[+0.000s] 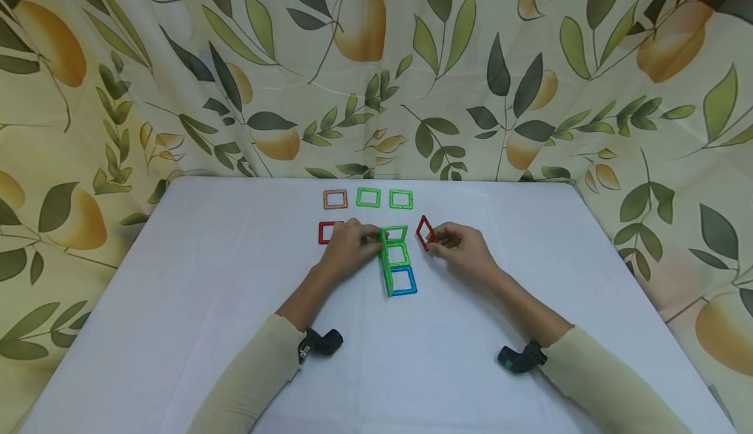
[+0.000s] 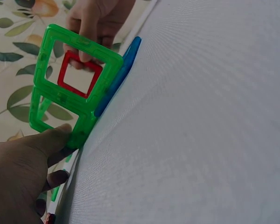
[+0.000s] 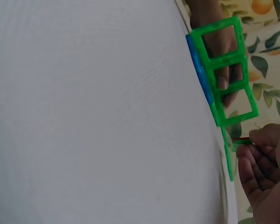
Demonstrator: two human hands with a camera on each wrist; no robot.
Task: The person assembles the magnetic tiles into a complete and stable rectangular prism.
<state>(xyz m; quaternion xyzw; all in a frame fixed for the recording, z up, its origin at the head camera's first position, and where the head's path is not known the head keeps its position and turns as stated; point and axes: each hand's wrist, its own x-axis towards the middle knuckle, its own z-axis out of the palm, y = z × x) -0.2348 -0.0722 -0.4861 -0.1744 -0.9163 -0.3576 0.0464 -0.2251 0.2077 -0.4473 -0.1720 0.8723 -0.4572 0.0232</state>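
Green and blue square magnetic tiles form a small structure in the head view. Its left wall of green tiles (image 1: 386, 272) stands upright, another green tile stands at its back, and a blue tile (image 1: 404, 292) lies flat at its near end. My left hand (image 1: 351, 248) pinches the green wall near its far end, the thumb on the frame in the left wrist view. Just right of the structure, my right hand (image 1: 465, 249) pinches a red square tile (image 1: 420, 225) by its edge, tilted and apart from the structure. Through the green frame, that red tile (image 2: 63, 70) shows again.
Behind the structure, an orange tile (image 1: 335, 207) and two green tiles (image 1: 368, 205) lie in a row. Another red tile (image 1: 322, 233) lies partly hidden by the left hand. A white cloth (image 1: 235, 257) covers the table, with a leaf-patterned curtain (image 1: 388, 133) behind.
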